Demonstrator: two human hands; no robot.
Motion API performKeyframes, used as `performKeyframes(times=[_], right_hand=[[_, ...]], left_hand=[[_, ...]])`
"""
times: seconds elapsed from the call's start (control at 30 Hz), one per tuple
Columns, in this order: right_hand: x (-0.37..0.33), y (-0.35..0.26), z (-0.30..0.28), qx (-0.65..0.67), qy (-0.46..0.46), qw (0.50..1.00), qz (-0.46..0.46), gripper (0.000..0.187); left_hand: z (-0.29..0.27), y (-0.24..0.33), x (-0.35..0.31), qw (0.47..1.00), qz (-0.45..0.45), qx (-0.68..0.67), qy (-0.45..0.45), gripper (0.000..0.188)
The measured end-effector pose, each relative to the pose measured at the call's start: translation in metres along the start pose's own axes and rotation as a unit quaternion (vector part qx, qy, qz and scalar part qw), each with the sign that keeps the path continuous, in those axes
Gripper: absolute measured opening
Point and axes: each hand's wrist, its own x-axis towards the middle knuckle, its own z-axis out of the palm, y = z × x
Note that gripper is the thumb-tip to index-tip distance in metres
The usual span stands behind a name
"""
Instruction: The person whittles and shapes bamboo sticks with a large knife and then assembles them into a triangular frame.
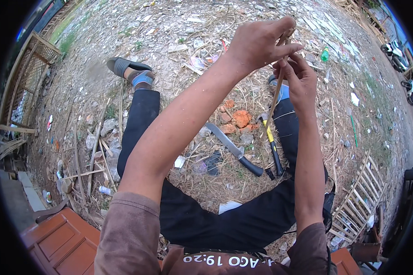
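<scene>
While the person sits with both legs stretched out in dark trousers point(142, 123) on the straw-strewn ground point(170, 41), 2 bare hands are raised together over the far part of that ground. A woven bamboo panel point(25, 78) stands at the ground's left edge, a slatted bamboo frame point(360, 197) lies at its right edge, and a reddish wooden panel point(62, 243) sits at the near left corner. Between the legs lies a machete point(234, 149) with a black handle; just right of it lies a hammer point(271, 146) with a yellow and black handle (its head points away from the person). Some orange brick pieces point(239, 118) lie just beyond the 2 tools. The left hand point(261, 41) has its fingers closed tightly on the upper end of a thin bamboo strip point(274, 103). The right hand point(296, 82) pinches the same strip just below, fingers drawn together around it. The strip hangs slanted in the air, its lower end reaching toward the hammer's head.
</scene>
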Motion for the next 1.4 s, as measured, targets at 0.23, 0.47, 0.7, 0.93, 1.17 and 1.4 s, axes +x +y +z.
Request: performKeyframes(times=[0.23, 0.47, 0.7, 0.93, 1.17, 1.4], right_hand=[[-0.009, -0.001, 0.006, 0.027, 0.019, 0.999, -0.014, 0.029], [-0.011, -0.004, 0.006, 0.022, 0.029, 0.999, -0.004, 0.029], [-0.020, 0.008, 0.002, -0.005, 0.052, 0.999, 0.007, 0.036], [-0.036, 0.024, -0.011, 0.058, 0.100, 0.988, 0.103, 0.037], [-0.052, 0.088, -0.065, -0.145, 0.035, 0.975, 0.163, 0.036], [-0.088, 0.155, -0.162, -0.551, -0.009, 0.766, 0.332, 0.071]], left_hand=[[-0.002, 0.005, -0.001, 1.000, 0.014, 0.009, 0.022, 0.046], [-0.002, 0.005, -0.003, 1.000, -0.001, -0.005, -0.015, 0.047], [-0.006, 0.002, -0.004, 0.997, -0.032, -0.029, -0.069, 0.056], [-0.029, -0.001, -0.006, 0.947, -0.175, -0.153, -0.221, 0.089], [-0.069, -0.062, -0.078, 0.962, -0.163, -0.046, -0.215, 0.052], [-0.187, -0.134, -0.269, 0.747, -0.347, 0.372, -0.428, 0.064]])
